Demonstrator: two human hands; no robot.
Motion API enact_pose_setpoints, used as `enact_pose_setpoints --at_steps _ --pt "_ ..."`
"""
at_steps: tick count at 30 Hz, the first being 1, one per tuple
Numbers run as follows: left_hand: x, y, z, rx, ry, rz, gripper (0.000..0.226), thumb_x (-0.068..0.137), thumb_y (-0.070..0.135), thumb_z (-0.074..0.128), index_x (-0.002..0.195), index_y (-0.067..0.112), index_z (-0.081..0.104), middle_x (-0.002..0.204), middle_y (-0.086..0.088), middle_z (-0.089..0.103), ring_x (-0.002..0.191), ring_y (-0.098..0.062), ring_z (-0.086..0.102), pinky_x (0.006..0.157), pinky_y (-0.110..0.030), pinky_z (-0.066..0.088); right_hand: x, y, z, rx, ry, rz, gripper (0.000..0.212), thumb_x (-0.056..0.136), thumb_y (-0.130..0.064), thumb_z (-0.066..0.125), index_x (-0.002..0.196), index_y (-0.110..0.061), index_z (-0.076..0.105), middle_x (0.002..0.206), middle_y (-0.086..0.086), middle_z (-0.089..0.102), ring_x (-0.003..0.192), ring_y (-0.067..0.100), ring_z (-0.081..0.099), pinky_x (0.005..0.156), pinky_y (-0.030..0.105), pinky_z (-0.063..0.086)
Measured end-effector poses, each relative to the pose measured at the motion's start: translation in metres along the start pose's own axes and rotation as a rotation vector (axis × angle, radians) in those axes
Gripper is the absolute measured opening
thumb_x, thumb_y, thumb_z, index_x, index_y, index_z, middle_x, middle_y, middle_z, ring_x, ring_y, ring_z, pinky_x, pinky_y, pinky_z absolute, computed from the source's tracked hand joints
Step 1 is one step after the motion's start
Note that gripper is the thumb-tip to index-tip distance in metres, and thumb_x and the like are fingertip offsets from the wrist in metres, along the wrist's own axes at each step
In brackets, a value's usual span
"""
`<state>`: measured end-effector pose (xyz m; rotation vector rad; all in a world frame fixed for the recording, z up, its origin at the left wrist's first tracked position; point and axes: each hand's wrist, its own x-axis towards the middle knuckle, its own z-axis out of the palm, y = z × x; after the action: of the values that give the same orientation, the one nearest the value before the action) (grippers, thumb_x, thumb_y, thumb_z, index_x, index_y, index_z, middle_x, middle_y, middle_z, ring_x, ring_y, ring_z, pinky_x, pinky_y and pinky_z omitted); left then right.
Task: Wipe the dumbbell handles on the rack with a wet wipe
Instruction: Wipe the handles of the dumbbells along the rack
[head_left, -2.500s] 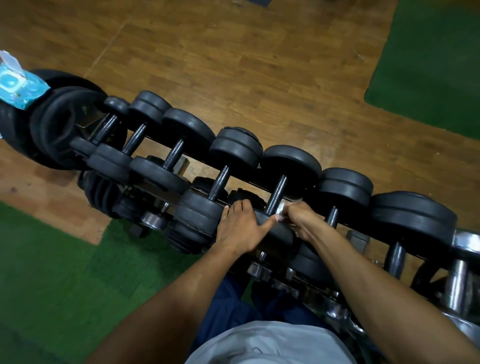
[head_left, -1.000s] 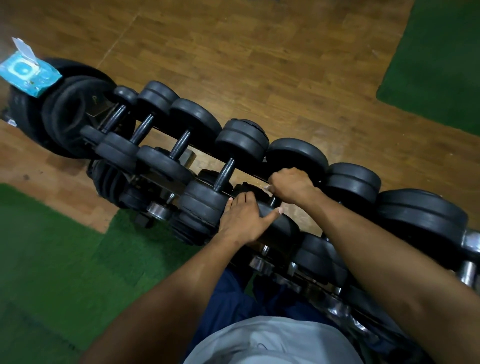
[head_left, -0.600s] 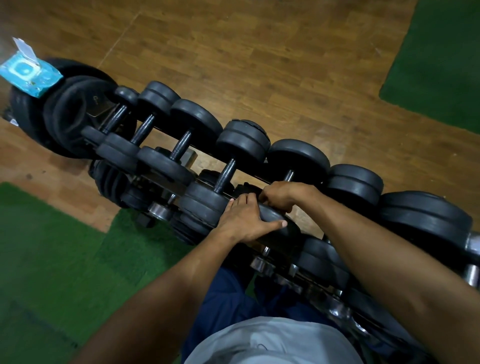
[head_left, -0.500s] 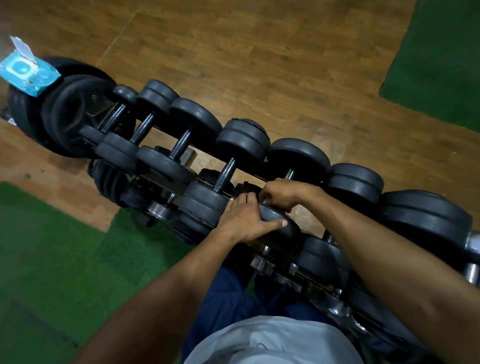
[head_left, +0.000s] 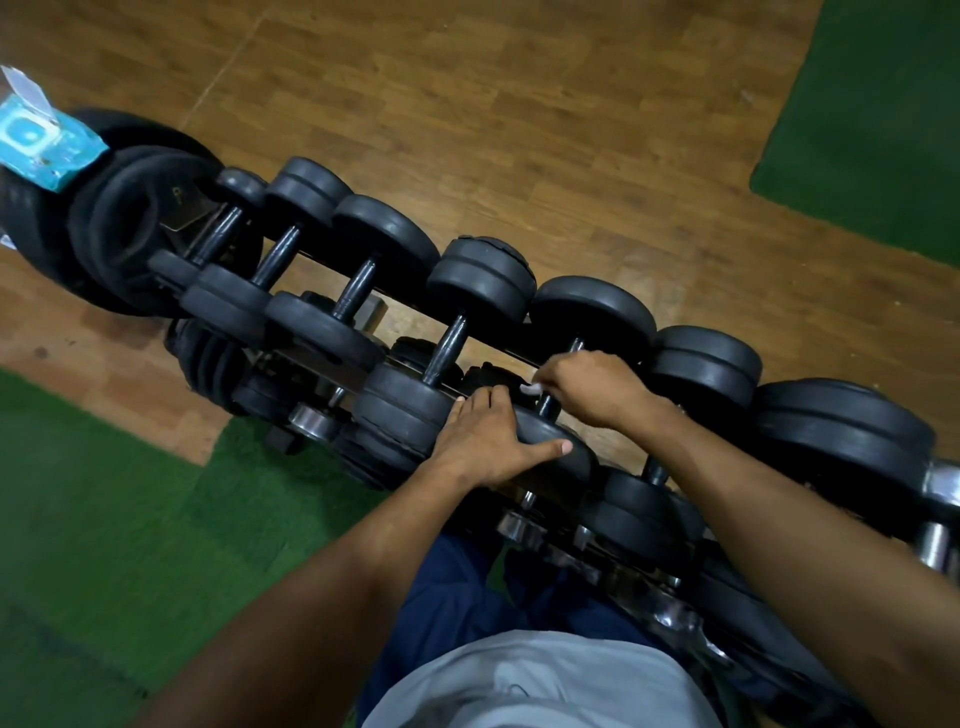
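Observation:
A row of black dumbbells lies across a rack (head_left: 332, 371) that runs from upper left to lower right. My right hand (head_left: 597, 387) grips the dark handle (head_left: 544, 402) of the fifth dumbbell, with a white wet wipe (head_left: 531, 388) bunched under the fingers. My left hand (head_left: 485, 441) rests on that dumbbell's near plate (head_left: 558, 449), fingers over the top and thumb stretched along its rim. The far plate (head_left: 592, 312) of this dumbbell shows beyond my right hand.
A blue wet wipe pack (head_left: 39, 148) with its flap up sits on large black plates (head_left: 130, 223) at the rack's left end. More dumbbells fill a lower tier (head_left: 311, 421). Wooden floor lies beyond, green turf (head_left: 104, 519) near me and at the top right.
My right hand has slid back down the handle toward the near plate after reaching the far plate a second ago. My left hand has stayed on the near plate.

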<state>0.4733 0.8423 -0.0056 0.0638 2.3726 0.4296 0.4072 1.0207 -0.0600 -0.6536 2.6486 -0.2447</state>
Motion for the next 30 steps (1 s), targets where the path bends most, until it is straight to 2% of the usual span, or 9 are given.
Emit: enact_pose_setpoints --at_steps 3,8,10,13,17,20,23,26,30 --pt "0.000 -0.001 0.000 -0.003 0.015 0.006 0.104 0.073 0.092 0.054 0.138 0.012 0.040 0.141 -0.011 0.046 0.134 -0.030 0.042 0.118 -0.045 0.031 -0.003 -0.006 0.004 0.198 -0.192 -0.104 0.023 0.097 -0.038 0.050 0.113 -0.035 0.066 0.115 -0.011 0.067 0.103 0.017 0.064 0.080 0.041 0.054" --pt "-0.001 0.000 0.001 0.000 0.021 0.007 0.111 0.073 0.092 0.054 0.146 0.009 0.036 0.148 -0.012 0.042 0.139 -0.030 0.038 0.121 -0.044 0.027 -0.019 0.007 0.012 0.601 -0.124 -0.018 0.019 0.094 -0.024 0.067 0.111 -0.027 0.075 0.113 -0.014 0.073 0.107 0.001 0.065 0.094 0.027 0.051" --pt "0.000 -0.001 0.002 -0.002 0.021 0.005 0.114 0.072 0.093 0.053 0.146 0.009 0.035 0.150 -0.013 0.042 0.140 -0.030 0.038 0.122 -0.045 0.026 -0.028 0.014 0.018 0.824 -0.136 0.063 0.018 0.091 -0.019 0.071 0.107 -0.022 0.078 0.107 -0.011 0.075 0.103 0.000 0.066 0.093 0.024 0.052" --pt "-0.001 -0.001 0.002 -0.006 0.026 0.002 0.115 0.071 0.093 0.053 0.147 0.009 0.034 0.151 -0.013 0.041 0.140 -0.031 0.038 0.121 -0.045 0.027 -0.040 0.022 0.027 1.076 -0.185 0.152 0.010 0.091 -0.013 0.070 0.092 -0.017 0.080 0.093 -0.004 0.076 0.088 0.009 0.068 0.083 0.031 0.054" --pt "-0.003 0.002 0.001 -0.009 0.022 -0.003 0.115 0.073 0.091 0.055 0.149 0.009 0.033 0.152 -0.013 0.039 0.142 -0.032 0.035 0.121 -0.045 0.028 -0.048 0.024 0.041 1.002 -0.248 0.254 0.026 0.092 -0.011 0.065 0.070 -0.022 0.074 0.069 -0.010 0.068 0.067 0.003 0.060 0.071 0.033 0.049" --pt "-0.002 0.001 0.001 -0.008 0.014 -0.009 0.115 0.072 0.093 0.053 0.147 0.009 0.033 0.152 -0.014 0.039 0.142 -0.033 0.035 0.121 -0.047 0.028 -0.045 0.017 0.052 0.998 -0.230 0.329 0.017 0.091 -0.013 0.064 0.082 -0.021 0.076 0.083 -0.004 0.075 0.082 0.016 0.070 0.078 0.040 0.055" --pt "-0.003 0.002 0.001 -0.008 0.018 -0.008 0.113 0.073 0.092 0.054 0.146 0.009 0.035 0.150 -0.014 0.041 0.141 -0.033 0.037 0.120 -0.047 0.029 -0.038 0.005 0.053 1.221 -0.187 0.511 0.017 0.088 0.002 0.060 0.082 -0.010 0.072 0.081 0.014 0.069 0.076 0.029 0.062 0.069 0.040 0.048" --pt "-0.005 0.003 0.000 -0.019 0.029 -0.012 0.109 0.073 0.090 0.057 0.144 0.009 0.037 0.148 -0.013 0.043 0.138 -0.033 0.039 0.118 -0.048 0.032 -0.031 -0.004 0.049 1.500 -0.133 0.676 0.024 0.081 0.016 0.051 0.090 0.000 0.067 0.082 0.024 0.065 0.072 0.033 0.062 0.062 0.037 0.051" --pt "-0.005 0.003 0.000 -0.030 0.029 -0.013 0.111 0.072 0.090 0.057 0.145 0.010 0.035 0.149 -0.013 0.042 0.139 -0.034 0.039 0.118 -0.048 0.033 -0.032 -0.007 0.050 1.708 -0.052 0.766 0.033 0.083 0.019 0.045 0.098 0.001 0.068 0.090 0.021 0.070 0.080 0.028 0.069 0.071 0.034 0.057"
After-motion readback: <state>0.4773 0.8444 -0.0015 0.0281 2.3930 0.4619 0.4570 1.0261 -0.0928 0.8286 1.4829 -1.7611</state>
